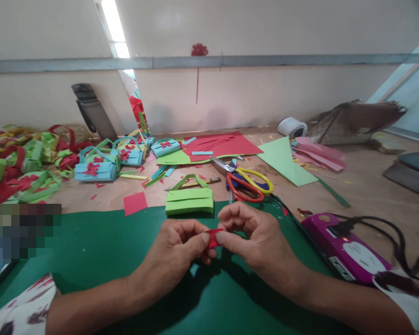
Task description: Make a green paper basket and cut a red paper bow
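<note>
Between my two hands is a small folded piece of red paper (213, 238), raised over the green mat (108, 260). My left hand (183, 242) pinches its left side between thumb and fingers. On the right side, the thumb and fingers of my right hand (249, 232) are closed on the same paper. Just beyond my hands stands a light green paper handbag (189, 200) with a looped handle. A flat red paper square (135, 203) lies to its left, at the mat's far edge.
Scissors with red and yellow handles (246, 186) lie beyond my right hand, near a craft knife (195, 184). Blue paper handbags (95, 171) with red flowers stand at left. Red sheets (226, 143) lie behind. A purple power strip (345, 249) with cables is at right.
</note>
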`<act>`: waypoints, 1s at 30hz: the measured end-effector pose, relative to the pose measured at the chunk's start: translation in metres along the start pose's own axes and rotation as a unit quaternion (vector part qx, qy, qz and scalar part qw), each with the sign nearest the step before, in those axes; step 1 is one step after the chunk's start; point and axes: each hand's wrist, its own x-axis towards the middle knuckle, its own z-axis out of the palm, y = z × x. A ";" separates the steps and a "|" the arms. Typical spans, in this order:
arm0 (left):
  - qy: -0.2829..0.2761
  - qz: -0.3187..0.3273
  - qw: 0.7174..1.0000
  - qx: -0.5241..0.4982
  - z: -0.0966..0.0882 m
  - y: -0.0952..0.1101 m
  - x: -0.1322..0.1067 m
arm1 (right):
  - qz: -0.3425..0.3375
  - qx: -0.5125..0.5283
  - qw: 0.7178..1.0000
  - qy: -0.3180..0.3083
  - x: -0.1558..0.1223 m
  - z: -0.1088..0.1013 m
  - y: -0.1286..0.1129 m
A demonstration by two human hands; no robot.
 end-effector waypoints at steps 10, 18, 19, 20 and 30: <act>-0.008 0.057 0.994 0.097 -0.001 -0.009 0.002 | -0.051 -0.094 0.993 -0.045 -0.002 -0.001 -0.006; -0.008 0.029 0.998 0.051 0.003 -0.006 0.004 | -0.103 -0.025 0.994 -0.022 0.000 0.001 -0.001; -0.007 0.027 0.999 0.045 0.003 -0.005 0.004 | -0.100 -0.023 0.994 -0.023 -0.001 0.001 -0.001; -0.008 0.025 0.999 0.041 0.003 -0.005 0.003 | -0.096 -0.024 0.995 -0.024 -0.001 0.001 -0.001; 0.027 0.063 0.997 0.047 -0.004 -0.003 0.001 | -0.050 -0.064 0.997 0.000 0.003 -0.009 -0.006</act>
